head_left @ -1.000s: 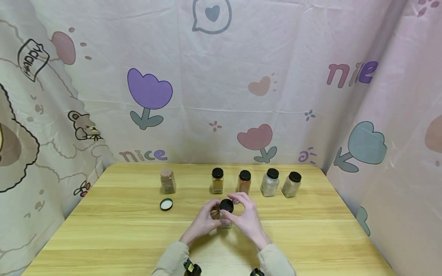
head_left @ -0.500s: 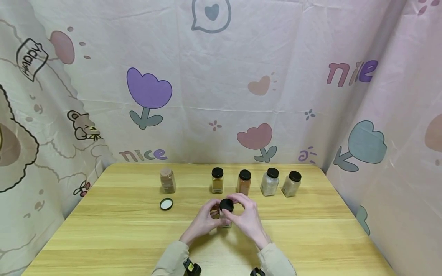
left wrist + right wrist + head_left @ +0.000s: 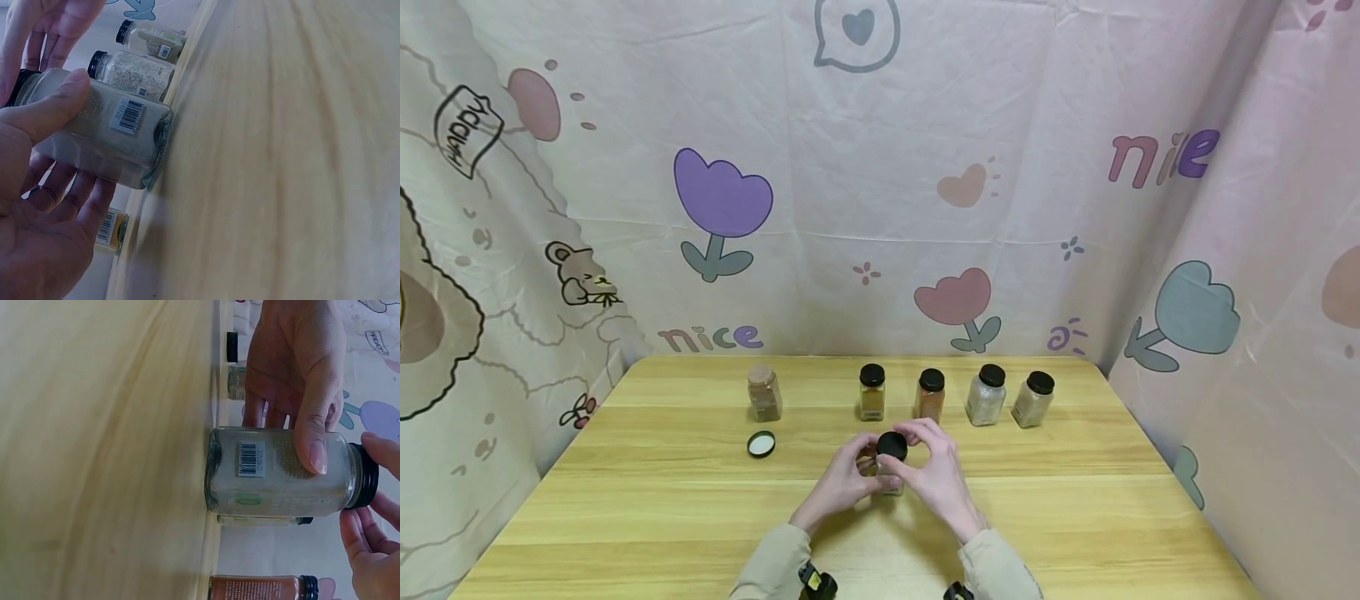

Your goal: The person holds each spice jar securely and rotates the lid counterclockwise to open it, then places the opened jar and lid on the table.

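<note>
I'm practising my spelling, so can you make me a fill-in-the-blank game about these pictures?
The ____ hand holds the body of the front jar.
The right hand has its fingers on that jar's lid, which is coloured ____.
In the back row, exactly ____ jars have lids on.
The loose lid shows a ____ inside.

Missing words: left, black, four, white.

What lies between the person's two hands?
A glass jar with a black lid; head and right wrist views show it: the left hand holds its body, the right hand grips its lid.
</note>
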`<state>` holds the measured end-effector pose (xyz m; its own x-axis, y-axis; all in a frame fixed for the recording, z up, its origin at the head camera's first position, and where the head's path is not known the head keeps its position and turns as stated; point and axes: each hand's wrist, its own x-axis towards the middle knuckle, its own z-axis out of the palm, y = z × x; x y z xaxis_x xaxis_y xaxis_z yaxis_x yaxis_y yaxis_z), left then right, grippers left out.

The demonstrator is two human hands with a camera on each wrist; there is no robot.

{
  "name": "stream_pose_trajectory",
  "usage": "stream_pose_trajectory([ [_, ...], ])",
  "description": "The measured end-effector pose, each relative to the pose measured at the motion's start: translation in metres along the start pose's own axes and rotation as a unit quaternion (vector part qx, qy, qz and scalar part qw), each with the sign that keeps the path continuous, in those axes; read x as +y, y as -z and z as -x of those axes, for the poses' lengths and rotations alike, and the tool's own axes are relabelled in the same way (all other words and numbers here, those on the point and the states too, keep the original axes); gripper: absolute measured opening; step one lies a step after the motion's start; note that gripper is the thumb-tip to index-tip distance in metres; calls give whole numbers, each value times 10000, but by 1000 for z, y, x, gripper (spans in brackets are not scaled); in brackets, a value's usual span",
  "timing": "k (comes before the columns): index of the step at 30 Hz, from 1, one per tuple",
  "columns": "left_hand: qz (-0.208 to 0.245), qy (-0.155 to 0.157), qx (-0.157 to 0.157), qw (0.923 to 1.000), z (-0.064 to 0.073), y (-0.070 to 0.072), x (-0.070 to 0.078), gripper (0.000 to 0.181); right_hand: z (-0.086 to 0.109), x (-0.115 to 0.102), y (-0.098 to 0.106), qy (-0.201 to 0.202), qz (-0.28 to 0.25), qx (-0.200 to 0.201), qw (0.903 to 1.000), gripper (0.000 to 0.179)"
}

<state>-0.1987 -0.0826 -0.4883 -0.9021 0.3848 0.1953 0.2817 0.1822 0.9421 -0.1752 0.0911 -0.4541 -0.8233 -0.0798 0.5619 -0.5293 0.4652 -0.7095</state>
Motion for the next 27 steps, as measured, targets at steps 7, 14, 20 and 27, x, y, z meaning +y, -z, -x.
stream_pose_trajectory([
  [7,-49,-106,-2,9999,0,0,0,45,-1,0,2,110,-59,-119,9999,39],
  [14,-127,-116,23,9998,1,1,0,43,-2,1,4,-84,-285,-431,9986,38],
  [20,-19,-31,10,10000,1,0,1,44,-1,-1,4,-232,-204,-299,9991,45],
  [27,-146,41,57,9999,1,0,1,46,-1,-2,3,-222,-172,-209,9994,42],
])
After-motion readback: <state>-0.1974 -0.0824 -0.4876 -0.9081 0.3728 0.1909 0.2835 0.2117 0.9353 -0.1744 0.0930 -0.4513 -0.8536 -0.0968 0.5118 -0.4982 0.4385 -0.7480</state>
